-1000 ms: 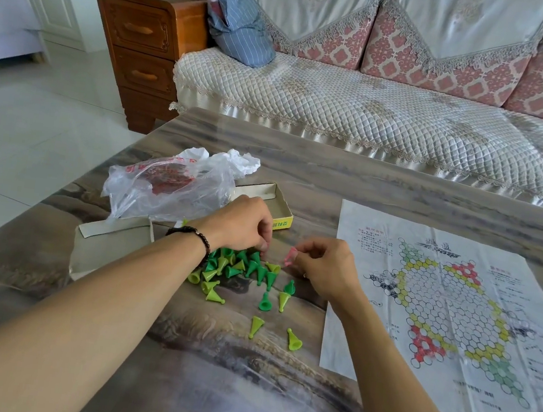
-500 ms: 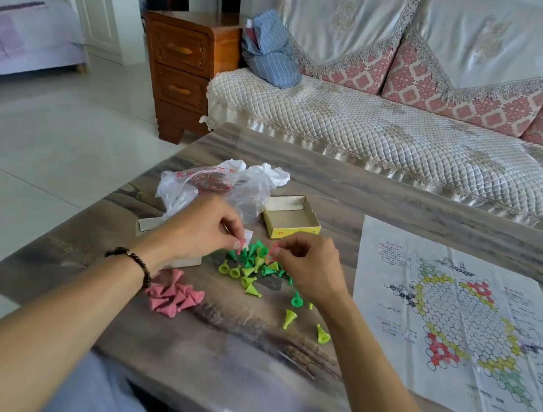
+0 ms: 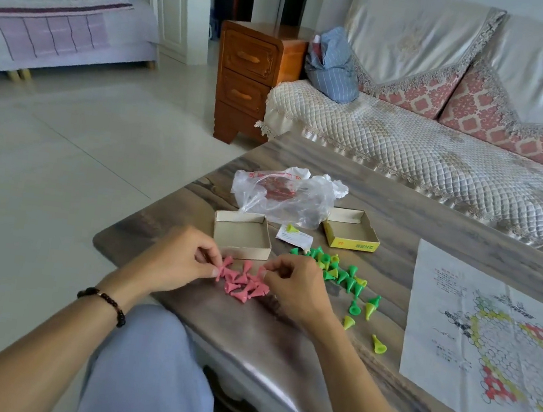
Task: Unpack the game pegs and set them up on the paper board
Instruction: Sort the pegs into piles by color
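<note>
A small heap of pink pegs [image 3: 244, 285] lies near the table's left front corner. My left hand [image 3: 174, 262] pinches a pink peg at the heap's left edge. My right hand [image 3: 297, 287] pinches another pink peg at its right edge. To the right lies a scatter of green and yellow-green pegs [image 3: 345, 277], with a few strays nearer the front. The paper board [image 3: 494, 342], printed with a hexagon-cell star, lies flat at the table's right, apart from both hands.
Behind the pegs stand an open cardboard box tray [image 3: 242, 235] and its yellow lid [image 3: 351, 232], a crumpled clear plastic bag [image 3: 285, 194] and a small paper slip [image 3: 293, 236]. A sofa [image 3: 443, 152] runs behind the table [image 3: 280, 338]; a wooden drawer cabinet [image 3: 249, 78] stands beyond it on the left.
Both hands have shifted left from the green pegs to the pink heap, each carrying a pink peg. The camera has swung left and up.
</note>
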